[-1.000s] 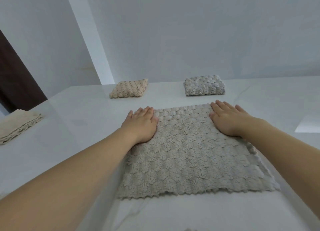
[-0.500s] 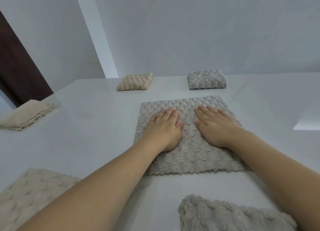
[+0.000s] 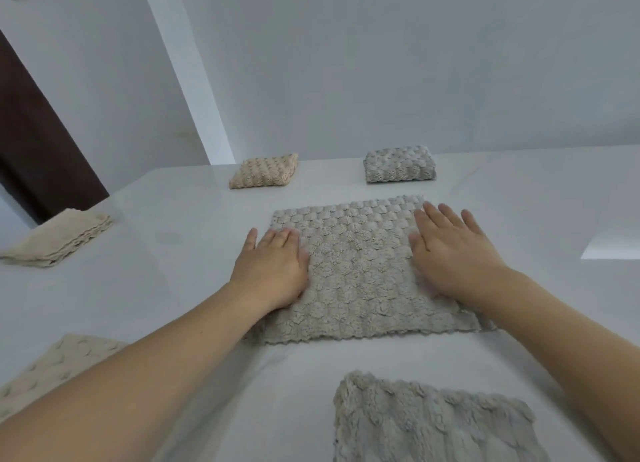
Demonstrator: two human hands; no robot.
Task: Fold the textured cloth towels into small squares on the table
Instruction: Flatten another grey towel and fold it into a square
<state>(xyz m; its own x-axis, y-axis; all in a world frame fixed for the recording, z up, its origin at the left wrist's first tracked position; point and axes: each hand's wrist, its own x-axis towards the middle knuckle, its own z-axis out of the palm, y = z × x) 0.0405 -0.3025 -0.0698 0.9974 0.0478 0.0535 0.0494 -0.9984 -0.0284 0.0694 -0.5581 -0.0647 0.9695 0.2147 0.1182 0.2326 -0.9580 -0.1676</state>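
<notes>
A grey textured towel [image 3: 360, 271] lies flat on the white table [image 3: 173, 253], folded to a rectangle. My left hand [image 3: 272, 271] presses flat on its left edge, fingers straight and partly over the table. My right hand [image 3: 450, 253] lies flat on the towel's right side, fingers spread toward the far corner. Another grey towel [image 3: 433, 423] lies rumpled near the table's front edge.
At the back of the table sit a folded beige square [image 3: 265, 175] and a folded grey square [image 3: 400, 165]. A beige folded stack [image 3: 59, 239] rests at the far left, and a flat beige towel [image 3: 59, 364] lies at the front left. A white wall rises behind the table.
Both hands slid outward from the towel's middle to its left and right sides. The camera tilted slightly.
</notes>
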